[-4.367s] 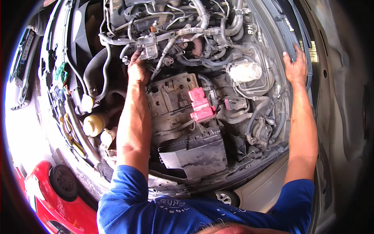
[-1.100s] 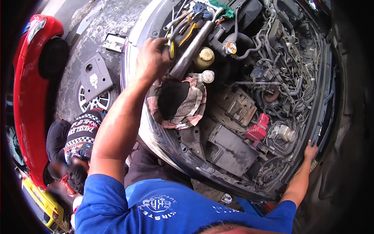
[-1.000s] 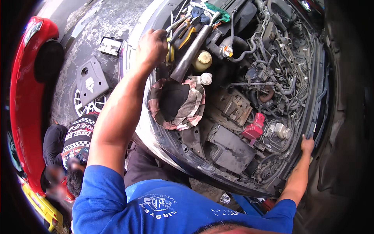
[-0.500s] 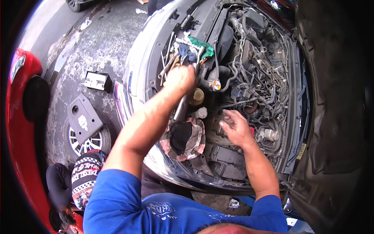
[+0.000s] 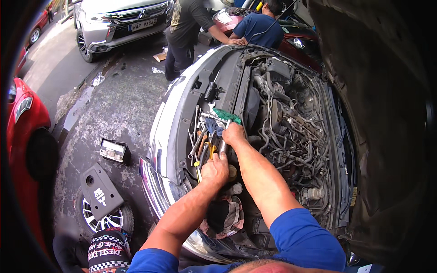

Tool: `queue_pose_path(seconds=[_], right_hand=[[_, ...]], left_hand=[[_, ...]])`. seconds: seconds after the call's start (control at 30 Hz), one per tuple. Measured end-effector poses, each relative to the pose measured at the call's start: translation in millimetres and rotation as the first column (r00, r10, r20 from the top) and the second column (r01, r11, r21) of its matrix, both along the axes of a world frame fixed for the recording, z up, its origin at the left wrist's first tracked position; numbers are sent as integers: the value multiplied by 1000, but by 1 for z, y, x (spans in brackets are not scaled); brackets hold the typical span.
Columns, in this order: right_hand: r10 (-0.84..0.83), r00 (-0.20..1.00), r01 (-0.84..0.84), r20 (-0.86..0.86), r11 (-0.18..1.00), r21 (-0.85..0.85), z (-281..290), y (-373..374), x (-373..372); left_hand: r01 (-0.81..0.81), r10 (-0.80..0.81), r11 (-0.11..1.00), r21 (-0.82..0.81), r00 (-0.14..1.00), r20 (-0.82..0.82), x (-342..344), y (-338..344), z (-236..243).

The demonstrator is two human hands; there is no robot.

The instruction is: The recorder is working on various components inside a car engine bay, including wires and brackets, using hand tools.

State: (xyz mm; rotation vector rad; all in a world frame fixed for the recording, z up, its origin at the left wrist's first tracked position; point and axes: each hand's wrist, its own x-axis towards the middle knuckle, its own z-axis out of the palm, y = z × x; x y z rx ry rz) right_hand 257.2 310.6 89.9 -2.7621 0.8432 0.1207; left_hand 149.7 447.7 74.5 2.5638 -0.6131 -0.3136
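Note:
Over the front edge of an open engine bay (image 5: 296,127), both my hands work at a heap of hand tools. My left hand (image 5: 215,169) is closed around the lower part of a silver metal pipe (image 5: 223,147). Just beyond it, my right hand (image 5: 234,133) has its fingers curled at the pipe's upper end, beside a green cloth (image 5: 226,115); what it grips is hidden. Left of my hands lie wrenches (image 5: 194,144), a yellow-handled tool (image 5: 211,148) and a dark blue cloth (image 5: 213,126).
A patterned rag (image 5: 234,218) lies nearer me on the car. The raised hood (image 5: 364,113) bounds the right. On the floor at left are a battery (image 5: 114,151) and a grey cover (image 5: 101,191) on a wheel (image 5: 123,218). Two people (image 5: 184,32) stand at the far end; another crouches lower left.
My right hand has moved from over the engine to the tool heap. My left hand has drawn back toward me along the pipe. The view has tilted up, showing more people and vehicles.

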Motion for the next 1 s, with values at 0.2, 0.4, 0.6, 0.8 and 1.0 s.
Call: queue_pose_path(seconds=[0.2,0.4,0.6,0.8,1.0], right_hand=[[-54,997,54,-48,998,-14,-2,-2,16],[-75,997,74,-7,997,-31,-12,-3,15],[27,999,-31,-41,996,-85,-12,-7,18],[46,997,-37,67,991,-125,-9,-8,11],[-28,930,8,366,998,56,-9,-1,0]], left_hand=[[24,-24,999,-26,1000,0,-8,4,-5],[146,-146,989,7,989,27,-22,29,16],[-148,170,951,-273,984,59,10,71,25],[-200,214,963,-184,975,63,44,128,-2],[76,-63,991,-110,992,112,67,113,-13]])
